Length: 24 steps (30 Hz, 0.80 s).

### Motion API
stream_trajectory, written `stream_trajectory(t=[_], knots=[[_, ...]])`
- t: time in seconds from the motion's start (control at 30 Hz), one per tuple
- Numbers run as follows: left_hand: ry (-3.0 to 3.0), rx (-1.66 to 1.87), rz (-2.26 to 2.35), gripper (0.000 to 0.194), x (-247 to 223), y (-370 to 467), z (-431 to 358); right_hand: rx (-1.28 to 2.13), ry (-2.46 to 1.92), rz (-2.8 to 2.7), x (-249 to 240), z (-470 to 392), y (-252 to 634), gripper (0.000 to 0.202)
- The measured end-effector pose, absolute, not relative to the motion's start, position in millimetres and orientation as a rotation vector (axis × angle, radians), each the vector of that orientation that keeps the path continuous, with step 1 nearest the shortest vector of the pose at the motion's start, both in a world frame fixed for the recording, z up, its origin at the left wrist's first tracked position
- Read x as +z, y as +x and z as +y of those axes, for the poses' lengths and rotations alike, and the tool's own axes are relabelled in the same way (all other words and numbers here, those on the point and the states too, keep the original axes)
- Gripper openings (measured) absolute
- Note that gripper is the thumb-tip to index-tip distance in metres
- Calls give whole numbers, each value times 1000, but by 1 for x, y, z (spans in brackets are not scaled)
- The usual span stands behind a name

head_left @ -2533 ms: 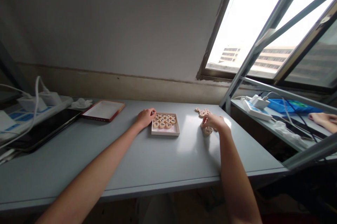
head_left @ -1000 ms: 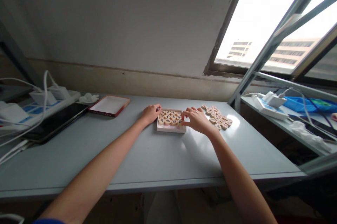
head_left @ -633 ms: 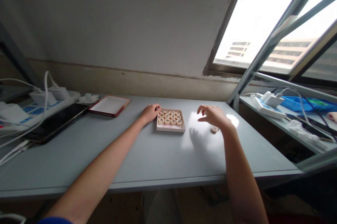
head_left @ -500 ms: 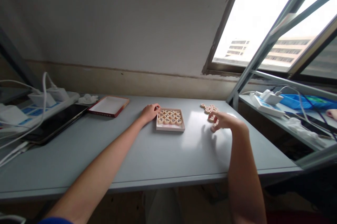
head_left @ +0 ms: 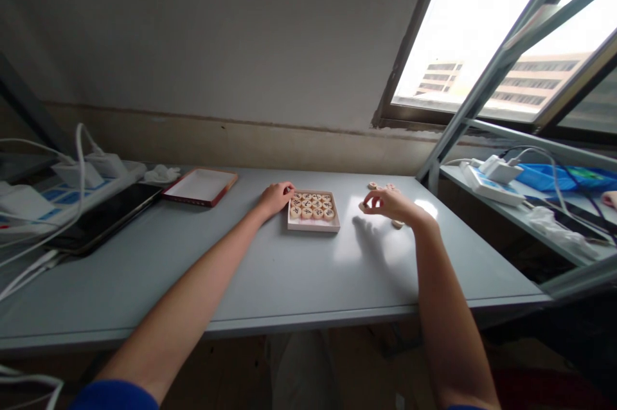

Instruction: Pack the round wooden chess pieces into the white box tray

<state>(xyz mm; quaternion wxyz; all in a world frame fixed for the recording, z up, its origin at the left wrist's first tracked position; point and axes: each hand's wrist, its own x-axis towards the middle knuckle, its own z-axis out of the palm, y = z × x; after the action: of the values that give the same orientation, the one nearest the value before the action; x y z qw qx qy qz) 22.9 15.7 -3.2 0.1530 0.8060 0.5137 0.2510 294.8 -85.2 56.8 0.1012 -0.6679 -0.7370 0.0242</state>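
A shallow white box [head_left: 314, 227] holds rows of round Chinese chess pieces [head_left: 307, 212] with dark characters facing up. My left hand [head_left: 277, 198] is closed on the box's far left corner, its fingertips at the rim. To the right of the box, my right hand [head_left: 391, 203] pinches one Chinese chess piece [head_left: 362, 207] above the desk, its shadow falling below. Loose pieces lie behind and under that hand, partly hidden by it; one piece [head_left: 397, 224] shows just below the wrist and another [head_left: 372, 185] farther back.
The box lid [head_left: 201, 185] lies inside up at the left. A dark tablet [head_left: 108, 217], a power strip [head_left: 123, 180] and white cables fill the desk's left end. On the right, a metal frame post [head_left: 432, 169] borders a neighbouring desk with another power strip [head_left: 494, 185].
My right hand has moved left toward the box, lifting a Chinese chess piece from the loose ones. My left hand stays at the box corner. The view has shifted slightly.
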Motion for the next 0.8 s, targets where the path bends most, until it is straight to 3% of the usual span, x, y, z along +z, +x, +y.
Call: stream_trajectory(t=[0.23, 0.8], knots=[[2320, 730, 1453, 24, -3, 23, 15, 13, -1402, -2344, 44, -77, 218, 20], [2324, 712, 1472, 24, -2, 23, 14, 126, -1200, -2526, 29, -78, 194, 19]])
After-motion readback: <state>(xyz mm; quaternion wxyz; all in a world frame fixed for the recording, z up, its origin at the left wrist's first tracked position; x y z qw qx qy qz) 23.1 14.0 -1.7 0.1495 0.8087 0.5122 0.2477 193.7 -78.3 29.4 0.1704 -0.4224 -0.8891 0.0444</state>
